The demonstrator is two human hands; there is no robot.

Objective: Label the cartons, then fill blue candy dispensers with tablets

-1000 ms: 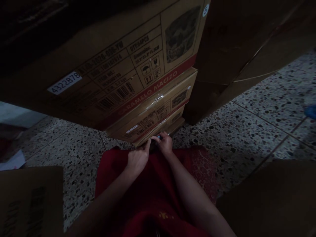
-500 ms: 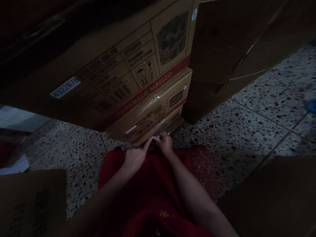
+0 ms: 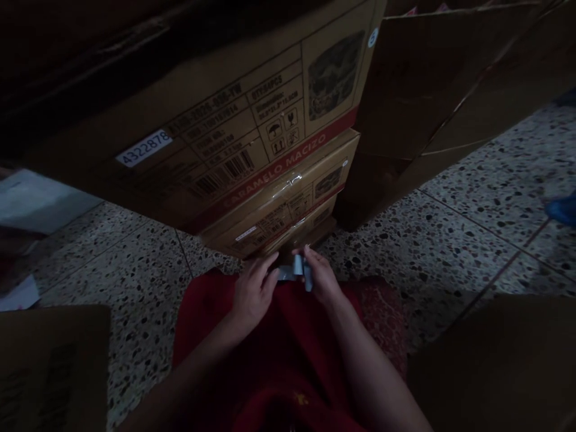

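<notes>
Both forearms reach forward; left hand (image 3: 252, 292) and right hand (image 3: 320, 277) fingers pinch a small grey strip (image 3: 290, 273), stretched crosswise between them.

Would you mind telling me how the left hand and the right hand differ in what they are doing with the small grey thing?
The right hand pinches the grey thing upright between its fingertips; the left hand only touches its left end. The right hand sits higher and nearer the boxes; the left hand lies lower over the red cloth. Both meet at the thing, palms inward.

a storeroom: stacked cartons (image 3: 252, 144) on terrazzo floor (image 3: 450, 234).
</notes>
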